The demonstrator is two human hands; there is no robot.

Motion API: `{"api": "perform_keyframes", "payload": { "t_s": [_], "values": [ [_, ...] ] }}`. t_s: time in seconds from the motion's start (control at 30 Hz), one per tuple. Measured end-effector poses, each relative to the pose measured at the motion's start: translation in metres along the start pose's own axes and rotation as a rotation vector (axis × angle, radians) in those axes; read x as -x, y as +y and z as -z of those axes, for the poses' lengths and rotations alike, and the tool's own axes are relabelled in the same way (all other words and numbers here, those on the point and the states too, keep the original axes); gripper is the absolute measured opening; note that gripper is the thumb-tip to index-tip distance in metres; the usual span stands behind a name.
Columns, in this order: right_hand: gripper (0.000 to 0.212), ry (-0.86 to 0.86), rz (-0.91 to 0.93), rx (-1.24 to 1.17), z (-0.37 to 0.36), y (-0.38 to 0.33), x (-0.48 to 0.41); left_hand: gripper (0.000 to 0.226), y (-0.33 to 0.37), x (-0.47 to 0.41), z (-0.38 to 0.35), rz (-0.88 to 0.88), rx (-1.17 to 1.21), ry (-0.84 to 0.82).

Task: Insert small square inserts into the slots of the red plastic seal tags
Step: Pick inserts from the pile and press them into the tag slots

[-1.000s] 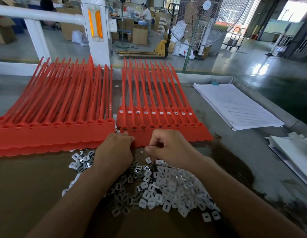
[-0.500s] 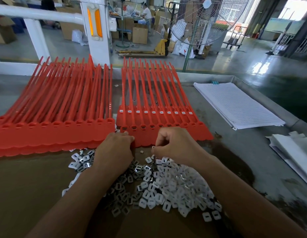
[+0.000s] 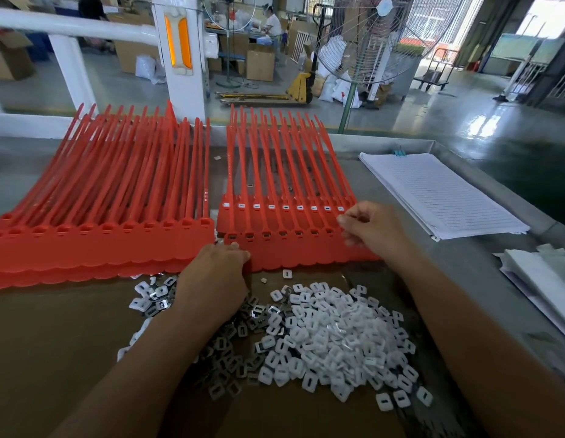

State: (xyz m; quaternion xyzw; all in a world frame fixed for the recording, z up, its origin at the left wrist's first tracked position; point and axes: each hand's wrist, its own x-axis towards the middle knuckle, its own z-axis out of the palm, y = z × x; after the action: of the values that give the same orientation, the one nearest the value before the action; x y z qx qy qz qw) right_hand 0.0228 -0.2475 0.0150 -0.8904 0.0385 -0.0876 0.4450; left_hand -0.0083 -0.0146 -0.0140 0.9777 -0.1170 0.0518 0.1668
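- Left hand (image 3: pixel 216 273) holds the near-left corner of the right-hand strip of red plastic seal tags (image 3: pixel 293 248), fingers bent over its edge.
- Right hand (image 3: pixel 369 229) is at the strip's right end, fingers curled and blurred; whether they pinch anything, I cannot tell.
- The heap of small white square plastic inserts (image 3: pixel 331 336) lies just beside the strip's near edge.

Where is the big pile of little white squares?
In the head view, the pile of white square inserts lies at bottom middle, just nearer the person than the right-hand strip of red seal tags, mostly right of the left hand.
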Motion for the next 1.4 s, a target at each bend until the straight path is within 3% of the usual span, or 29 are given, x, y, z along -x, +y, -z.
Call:
{"api": "perform_keyframes", "payload": {
  "t_s": [0.27,0.47,0.6,0.7,0.97,1.17,1.3,1.4],
  "values": [
    [0.015,0.067,-0.071,0.023,0.005,0.013,-0.018,0.048,0.000,-0.001,0.000,-0.012,-0.002,0.003],
    [0.025,0.129,-0.051,0.184,0.005,0.021,-0.026,0.049,-0.001,-0.002,-0.001,-0.020,-0.018,0.009],
    [0.024,0.070,-0.094,0.136,0.001,0.026,-0.028,0.048,-0.002,-0.003,-0.003,-0.020,-0.017,0.015],
    [0.010,0.009,-0.074,0.169,0.000,0.022,-0.028,0.048,-0.002,-0.004,-0.003,-0.018,-0.015,0.016],
    [0.016,-0.108,-0.045,0.302,-0.001,0.019,-0.029,0.048,-0.003,-0.004,-0.003,-0.027,-0.018,0.017],
    [0.013,-0.071,-0.042,0.343,-0.004,0.023,-0.036,0.047,-0.003,-0.003,-0.003,-0.036,-0.020,0.023],
    [0.027,-0.024,-0.076,0.306,-0.007,0.024,-0.038,0.048,-0.004,-0.003,-0.003,-0.033,-0.019,0.021],
    [0.021,-0.036,-0.083,0.282,-0.007,0.026,-0.038,0.048,-0.004,-0.003,-0.003,-0.026,-0.018,0.020]
  ]
}}
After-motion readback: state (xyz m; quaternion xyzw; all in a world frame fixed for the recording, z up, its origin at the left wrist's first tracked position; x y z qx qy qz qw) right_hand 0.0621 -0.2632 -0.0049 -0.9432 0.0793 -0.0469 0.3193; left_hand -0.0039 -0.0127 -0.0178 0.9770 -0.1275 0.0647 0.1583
